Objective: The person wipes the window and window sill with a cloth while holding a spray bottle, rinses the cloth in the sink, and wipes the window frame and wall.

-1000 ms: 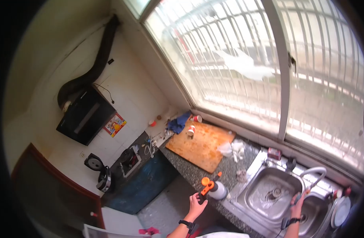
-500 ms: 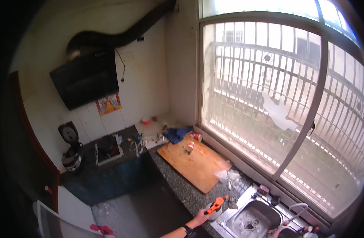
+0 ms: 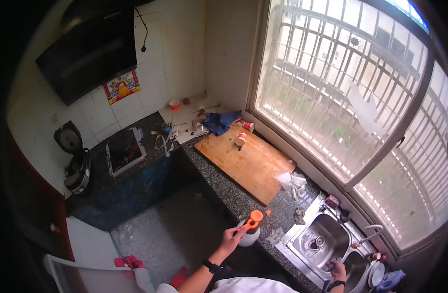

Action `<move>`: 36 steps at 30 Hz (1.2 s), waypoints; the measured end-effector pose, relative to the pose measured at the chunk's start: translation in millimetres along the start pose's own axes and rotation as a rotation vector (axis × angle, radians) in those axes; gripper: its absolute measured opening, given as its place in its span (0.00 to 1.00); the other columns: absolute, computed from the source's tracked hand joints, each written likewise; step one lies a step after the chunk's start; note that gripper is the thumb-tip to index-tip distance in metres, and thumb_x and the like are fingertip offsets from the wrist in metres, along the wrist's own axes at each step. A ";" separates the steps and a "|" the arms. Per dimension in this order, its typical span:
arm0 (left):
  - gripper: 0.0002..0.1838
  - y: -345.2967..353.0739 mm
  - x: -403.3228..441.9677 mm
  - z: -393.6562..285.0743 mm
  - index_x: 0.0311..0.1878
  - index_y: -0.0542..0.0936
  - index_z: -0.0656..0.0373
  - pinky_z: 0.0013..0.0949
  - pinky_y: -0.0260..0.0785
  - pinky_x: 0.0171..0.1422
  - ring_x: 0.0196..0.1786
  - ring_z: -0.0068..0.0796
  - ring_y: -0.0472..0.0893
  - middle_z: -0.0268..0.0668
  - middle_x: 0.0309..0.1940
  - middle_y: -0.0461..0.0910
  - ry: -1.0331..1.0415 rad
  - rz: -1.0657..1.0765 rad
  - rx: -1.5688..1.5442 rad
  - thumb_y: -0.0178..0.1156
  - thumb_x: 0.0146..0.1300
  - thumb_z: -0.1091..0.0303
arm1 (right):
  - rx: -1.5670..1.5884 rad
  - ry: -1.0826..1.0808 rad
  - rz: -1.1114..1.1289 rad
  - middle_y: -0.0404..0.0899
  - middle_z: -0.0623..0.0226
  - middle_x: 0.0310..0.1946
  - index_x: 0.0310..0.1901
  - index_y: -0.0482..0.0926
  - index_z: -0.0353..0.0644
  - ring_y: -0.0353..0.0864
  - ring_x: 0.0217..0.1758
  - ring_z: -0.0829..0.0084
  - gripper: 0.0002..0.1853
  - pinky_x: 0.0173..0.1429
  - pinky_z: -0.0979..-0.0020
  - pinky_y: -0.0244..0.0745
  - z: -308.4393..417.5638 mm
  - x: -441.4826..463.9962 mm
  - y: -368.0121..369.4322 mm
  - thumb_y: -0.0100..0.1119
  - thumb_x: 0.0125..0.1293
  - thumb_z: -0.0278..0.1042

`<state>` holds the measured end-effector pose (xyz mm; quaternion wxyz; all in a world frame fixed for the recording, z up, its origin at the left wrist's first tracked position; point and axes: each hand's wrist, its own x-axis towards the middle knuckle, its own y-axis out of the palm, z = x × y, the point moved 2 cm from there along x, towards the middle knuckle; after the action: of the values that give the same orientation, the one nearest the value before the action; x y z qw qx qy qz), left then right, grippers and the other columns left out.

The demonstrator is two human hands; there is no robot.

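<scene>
My left hand (image 3: 232,239) is closed around the orange handle (image 3: 252,223) of a white bottle (image 3: 250,236), at the front edge of the granite counter, left of the sink. The handle's round orange top and small orange tip point up and away from me. My right hand (image 3: 337,270) is over the double steel sink (image 3: 326,225), near the divider between the two basins. Its fingers are curled round a small greyish thing, too small to name.
A wooden board (image 3: 253,168) lies on the counter with a paper cup (image 3: 240,139) on it. Beside it are a blue cloth (image 3: 220,122) and crumpled plastic (image 3: 291,182). A curved faucet (image 3: 373,228) stands behind the sink. A rice cooker (image 3: 77,171) sits at left.
The camera view has turned and shifted, so the counter and sink appear elsewhere in the frame. The bottle with my left hand is a little farther from the sink than a second ago.
</scene>
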<state>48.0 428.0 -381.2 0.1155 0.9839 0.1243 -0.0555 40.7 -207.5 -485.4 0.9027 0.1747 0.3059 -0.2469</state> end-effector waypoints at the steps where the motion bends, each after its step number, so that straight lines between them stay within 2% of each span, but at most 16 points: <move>1: 0.22 -10.3 -0.3 -3.1 0.21 0.78 0.59 0.22 0.56 0.25 0.22 0.10 0.67 0.23 0.17 0.71 0.006 -0.032 0.018 0.63 0.66 0.52 | 0.021 0.020 0.026 0.74 0.56 0.37 0.44 0.70 0.35 0.81 0.35 0.54 0.07 0.48 0.38 0.82 -6.2 3.7 2.8 0.52 0.66 0.23; 4: 0.22 -41.0 1.5 -17.4 0.23 0.79 0.62 0.25 0.59 0.28 0.24 0.13 0.70 0.25 0.17 0.74 0.060 -0.109 0.140 0.62 0.66 0.52 | -0.075 -0.003 -0.011 0.75 0.50 0.35 0.45 0.71 0.30 0.80 0.33 0.50 0.14 0.39 0.36 0.83 -10.2 -0.5 15.8 0.45 0.73 0.37; 6: 0.23 -60.1 2.6 -23.1 0.23 0.79 0.62 0.25 0.59 0.28 0.24 0.13 0.70 0.26 0.17 0.74 0.082 -0.195 0.192 0.62 0.66 0.52 | -0.279 -0.095 0.164 0.77 0.43 0.37 0.46 0.71 0.26 0.81 0.35 0.48 0.20 0.39 0.37 0.81 -11.0 1.1 27.9 0.44 0.73 0.41; 8: 0.20 -74.5 -0.1 -35.9 0.23 0.77 0.59 0.22 0.56 0.26 0.22 0.11 0.67 0.24 0.18 0.72 0.050 -0.254 0.086 0.61 0.67 0.56 | -1.200 -0.392 0.093 0.82 0.44 0.31 0.44 0.75 0.25 0.83 0.34 0.48 0.20 0.45 0.54 0.81 -5.7 20.9 37.1 0.48 0.72 0.41; 9: 0.19 -82.6 -1.0 -41.9 0.24 0.77 0.59 0.21 0.55 0.25 0.21 0.10 0.67 0.24 0.18 0.71 0.035 -0.311 0.039 0.61 0.68 0.57 | -1.224 -0.539 -0.039 0.82 0.40 0.31 0.39 0.78 0.24 0.82 0.38 0.42 0.25 0.44 0.53 0.77 -12.0 23.2 39.0 0.48 0.73 0.46; 10: 0.18 -92.0 -3.0 -48.0 0.24 0.76 0.58 0.21 0.55 0.25 0.20 0.10 0.66 0.24 0.18 0.71 0.023 -0.368 -0.003 0.60 0.68 0.58 | -1.344 -0.426 -0.276 0.81 0.40 0.32 0.39 0.78 0.24 0.81 0.39 0.39 0.27 0.43 0.52 0.75 -8.5 45.3 40.8 0.51 0.72 0.49; 12: 0.17 -113.1 -8.6 -58.6 0.26 0.77 0.59 0.21 0.56 0.25 0.20 0.12 0.67 0.25 0.20 0.72 0.025 -0.419 0.011 0.60 0.68 0.58 | -1.275 -0.451 -0.364 0.81 0.40 0.38 0.44 0.78 0.27 0.80 0.39 0.41 0.24 0.44 0.53 0.74 -7.0 63.3 46.9 0.55 0.70 0.49; 14: 0.15 -131.8 -15.4 -68.1 0.30 0.77 0.59 0.21 0.56 0.25 0.21 0.12 0.67 0.27 0.21 0.72 -0.009 -0.586 -0.069 0.60 0.69 0.58 | -1.117 -0.745 -0.337 0.81 0.43 0.41 0.44 0.77 0.30 0.80 0.39 0.48 0.21 0.47 0.57 0.74 0.9 51.0 70.3 0.60 0.68 0.45; 18: 0.15 -164.7 -24.5 -86.5 0.33 0.76 0.61 0.22 0.58 0.25 0.21 0.14 0.67 0.28 0.22 0.71 0.008 -0.681 0.014 0.58 0.70 0.58 | -0.950 -0.868 -0.315 0.81 0.53 0.36 0.41 0.77 0.31 0.80 0.37 0.63 0.18 0.46 0.61 0.74 25.2 40.6 109.2 0.59 0.69 0.44; 20: 0.15 -182.4 -24.5 -87.2 0.33 0.76 0.61 0.21 0.58 0.25 0.21 0.15 0.67 0.28 0.22 0.71 0.006 -0.742 0.002 0.57 0.69 0.58 | -0.906 -0.572 -0.332 0.81 0.57 0.35 0.42 0.78 0.34 0.81 0.35 0.65 0.18 0.46 0.60 0.76 38.4 47.1 129.5 0.56 0.71 0.45; 22: 0.15 -204.8 -20.2 -84.9 0.32 0.77 0.61 0.22 0.58 0.24 0.20 0.15 0.67 0.29 0.22 0.71 -0.005 -0.812 0.021 0.58 0.69 0.58 | -0.365 -0.315 -0.189 0.82 0.62 0.36 0.45 0.79 0.37 0.83 0.34 0.65 0.19 0.47 0.59 0.79 50.3 22.9 176.2 0.51 0.73 0.48; 25: 0.16 -242.8 -1.8 -85.4 0.31 0.76 0.61 0.22 0.58 0.24 0.19 0.16 0.67 0.29 0.21 0.70 -0.021 -0.827 0.028 0.58 0.68 0.57 | -0.079 -0.314 0.041 0.83 0.64 0.41 0.51 0.78 0.42 0.83 0.42 0.63 0.22 0.50 0.50 0.80 49.0 32.5 210.3 0.45 0.74 0.53; 29: 0.17 -297.3 41.2 -77.8 0.29 0.75 0.62 0.23 0.57 0.23 0.18 0.17 0.66 0.30 0.20 0.70 -0.072 -0.810 0.023 0.57 0.68 0.58 | 0.314 -0.186 0.105 0.80 0.60 0.51 0.58 0.74 0.44 0.80 0.53 0.60 0.28 0.57 0.50 0.76 58.4 13.6 301.3 0.40 0.74 0.60; 32: 0.17 -331.1 77.0 -79.9 0.27 0.74 0.63 0.24 0.57 0.24 0.19 0.17 0.66 0.31 0.19 0.70 -0.091 -0.740 0.011 0.57 0.67 0.59 | 0.507 -0.154 0.108 0.80 0.60 0.51 0.57 0.75 0.42 0.80 0.52 0.57 0.30 0.57 0.50 0.76 58.6 4.9 377.4 0.34 0.75 0.60; 33: 0.17 -340.7 89.8 -79.0 0.27 0.74 0.63 0.24 0.57 0.24 0.19 0.17 0.67 0.31 0.19 0.70 -0.087 -0.707 0.009 0.57 0.67 0.59 | 0.450 -0.231 0.315 0.81 0.59 0.51 0.56 0.75 0.41 0.80 0.52 0.57 0.30 0.56 0.51 0.76 60.2 13.6 405.3 0.29 0.74 0.55; 36: 0.17 -359.9 127.9 -90.6 0.27 0.74 0.62 0.24 0.56 0.27 0.20 0.17 0.67 0.30 0.19 0.70 -0.076 -0.658 -0.011 0.56 0.68 0.59 | 0.533 -0.200 0.272 0.80 0.59 0.54 0.57 0.76 0.40 0.80 0.54 0.56 0.27 0.57 0.49 0.76 58.9 27.2 483.0 0.30 0.68 0.45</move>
<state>85.8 818.7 -388.1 0.1013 0.8875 0.4315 -0.1257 353.9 150.4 -379.3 0.8755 0.4194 0.1138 -0.2114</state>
